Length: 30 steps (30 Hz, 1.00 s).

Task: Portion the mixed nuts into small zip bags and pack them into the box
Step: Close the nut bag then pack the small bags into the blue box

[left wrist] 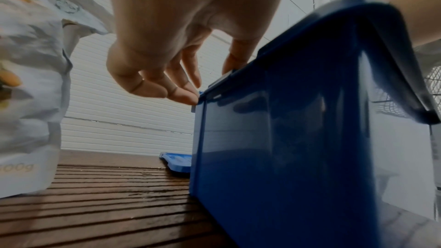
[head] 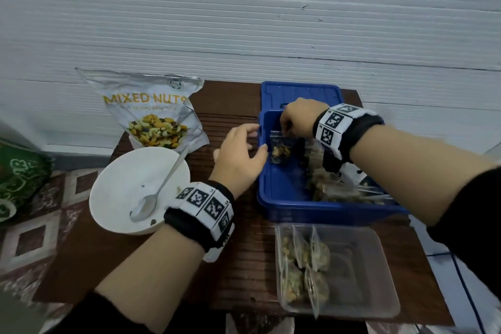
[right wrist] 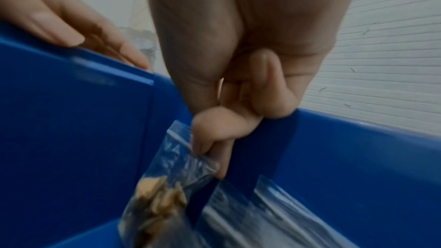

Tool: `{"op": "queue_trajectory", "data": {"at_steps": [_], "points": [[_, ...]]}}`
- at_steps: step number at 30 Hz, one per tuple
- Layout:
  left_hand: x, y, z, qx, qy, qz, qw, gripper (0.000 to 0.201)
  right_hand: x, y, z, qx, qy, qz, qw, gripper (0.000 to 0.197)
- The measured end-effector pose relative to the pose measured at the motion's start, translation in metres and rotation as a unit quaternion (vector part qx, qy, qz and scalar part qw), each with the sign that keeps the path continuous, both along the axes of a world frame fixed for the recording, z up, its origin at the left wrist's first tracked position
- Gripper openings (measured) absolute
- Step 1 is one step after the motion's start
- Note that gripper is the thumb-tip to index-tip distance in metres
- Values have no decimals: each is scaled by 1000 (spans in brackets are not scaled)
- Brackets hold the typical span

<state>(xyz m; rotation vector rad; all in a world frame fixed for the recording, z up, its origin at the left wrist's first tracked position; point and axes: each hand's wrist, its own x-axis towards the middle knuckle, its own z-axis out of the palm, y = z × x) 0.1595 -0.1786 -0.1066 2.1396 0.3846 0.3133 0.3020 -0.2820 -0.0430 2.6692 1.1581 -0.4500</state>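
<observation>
1. Right hand (head: 296, 118) pinches a small zip bag of nuts (head: 280, 150) by its top edge, inside the blue box (head: 273, 187) near its 10 o'clock corner.
2. Left hand (head: 238, 157) rests on the box's 9 o'clock rim, fingers loosely spread, holding nothing.
3. More filled bags (head: 330, 184) lie at the box's 4 o'clock.

Right hand (right wrist: 238, 82) is pinching the top strip of a small zip bag (right wrist: 167, 186) between thumb and forefinger; other fingers are curling into the palm. Bag is hanging inside the blue box (right wrist: 71, 120), nuts (right wrist: 157, 201) sitting in its lower part, blurred. More clear zip bags (right wrist: 274, 214) are lying just beside it, lower right. Left hand (right wrist: 59, 16) fingers are resting on the box rim, upper left. Ribbed white wall (right wrist: 381, 63) is showing behind.
</observation>
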Motion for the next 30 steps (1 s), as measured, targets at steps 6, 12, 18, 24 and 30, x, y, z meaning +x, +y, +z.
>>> {"op": "queue_trajectory", "data": {"at_steps": [6, 12, 18, 24, 30], "points": [[-1, -2, -9, -33, -22, 20, 999, 38, -5, 0, -3, -42, -83, 31, 995, 20], [-1, -3, -7, -23, -6, 35, 999, 32, -2, -15, 12, 54, -25, 0, 998, 21], [-15, -9, 5, -23, 27, 39, 999, 39, -16, -33, 43, 171, 62, -71, 981, 18], [-40, -25, 20, -1, 33, 22, 999, 39, -66, -68, 57, 231, 134, -65, 962, 7], [-66, -44, 32, 20, 31, -3, 999, 45, -121, -95, 40, 191, 155, -80, 966, 24]]}}
